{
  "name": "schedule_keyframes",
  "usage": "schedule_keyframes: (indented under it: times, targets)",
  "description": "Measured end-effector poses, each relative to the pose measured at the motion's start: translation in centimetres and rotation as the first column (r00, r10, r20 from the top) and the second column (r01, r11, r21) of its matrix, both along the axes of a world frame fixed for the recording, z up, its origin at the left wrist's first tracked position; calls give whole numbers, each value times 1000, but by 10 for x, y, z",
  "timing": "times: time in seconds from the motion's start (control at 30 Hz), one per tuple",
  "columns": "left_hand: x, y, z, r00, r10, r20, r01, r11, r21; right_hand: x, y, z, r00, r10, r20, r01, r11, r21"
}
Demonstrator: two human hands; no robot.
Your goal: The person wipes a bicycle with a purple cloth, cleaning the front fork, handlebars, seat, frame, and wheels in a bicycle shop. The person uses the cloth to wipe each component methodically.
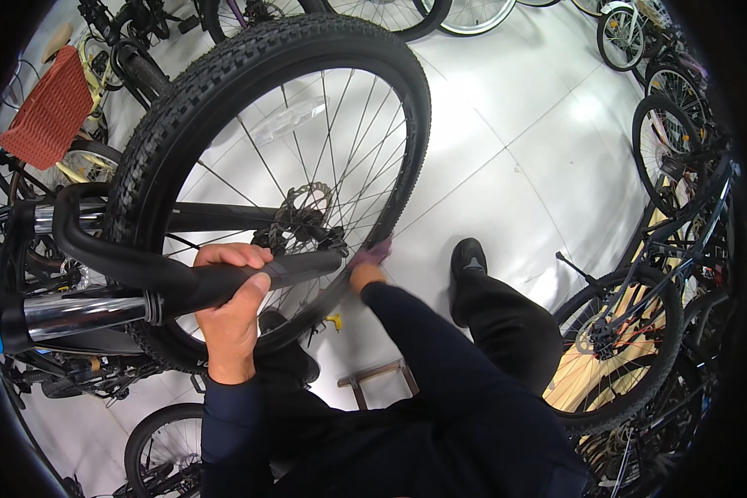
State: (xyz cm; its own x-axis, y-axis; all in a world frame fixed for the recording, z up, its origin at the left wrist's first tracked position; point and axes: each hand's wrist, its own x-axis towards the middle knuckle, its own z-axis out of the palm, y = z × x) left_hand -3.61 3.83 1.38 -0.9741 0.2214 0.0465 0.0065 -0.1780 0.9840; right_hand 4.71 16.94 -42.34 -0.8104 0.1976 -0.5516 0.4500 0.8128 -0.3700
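Head view, looking down. The left hand [231, 309] is wrapped tight around the black fork leg [249, 278] of an upturned bicycle, thumb toward the wheel's centre. The right hand [365, 270] reaches past the fork to the lower rim of the front wheel [274, 133], where it presses a small purple cloth [379, 247] against the rim (the fingers are mostly hidden behind tyre and cloth, so how far they are curled cannot be told). The wheel stands upright in the fork, its knobby black tyre [224, 62] filling the upper middle of the view, with the disc brake rotor [307, 207] at the hub. The chrome fork stanchion [83, 315] runs to the left. A black shoe [468, 257] rests on the pale tiled floor [506, 149]. Parked bicycles [631, 332] stand at the right, and a red woven basket [54, 108] sits upper left.
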Motion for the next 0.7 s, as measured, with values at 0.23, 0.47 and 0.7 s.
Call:
schedule_keyframes:
  times: [0.23,0.47,0.7]
  targets:
    - [-1,-1,-2,1000,-4,4,4,1000,4,-19,-3,25,511,859,32,-856,512,-68]
    - [1,-2,1,999,6,49,-6,1000,0,-139,204,104,990,140,-17,-123,913,389]
    - [-1,-1,0,997,29,77,-28,1000,-4,-168,211,174,608,-642,-467,507,766,-394]
